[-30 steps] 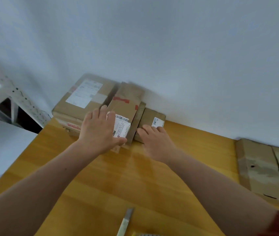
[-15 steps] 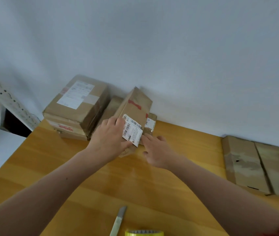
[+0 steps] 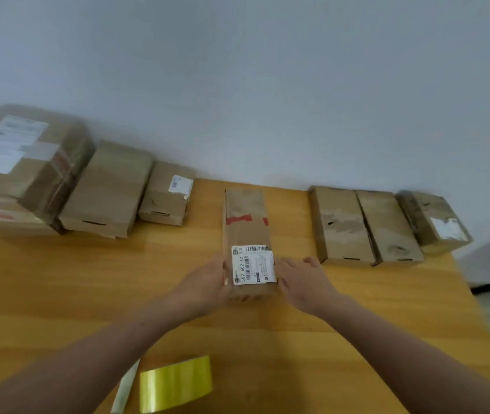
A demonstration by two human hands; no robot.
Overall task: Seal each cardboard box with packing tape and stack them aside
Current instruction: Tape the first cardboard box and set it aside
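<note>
tape roll (image 3: 176,383): yellow, glossy, a broad cylinder lying at the near edge of the table (image 3: 58,294), untouched. a pale, flat cutter (image 3: 124,389) is noted just beside it. the table top is smooth, varnished, yellow wood.

left hand (image 3: 205,283) and right hand (image 3: 303,282): each is set against one side of the box (image 3: 248,222) at its near end. the box is gripped between them, and fingertips appear to be curled under its near edge.

the box is placed at mid-table, lengthwise, well apart from the other boxes. whether it rests fully on the wood cannot be told. it is long, narrow, matt brown cardboard, scuffed on top, with a torn red strip across it and a white barcode label (image 3: 253,265) at the near end. no fresh tape is seen on it.

progress, as judged: this box is positioned for sealing, but taping is not yet begun.

left group (image 3: 106,186): four boxes set close together, the largest stacked on another and bearing glossy clear tape and labels. right row (image 3: 366,225): three worn boxes side by side, touching. which of these are sealed cannot be confirmed.

wall (image 3: 267,85): plain, pale, matt.
</note>
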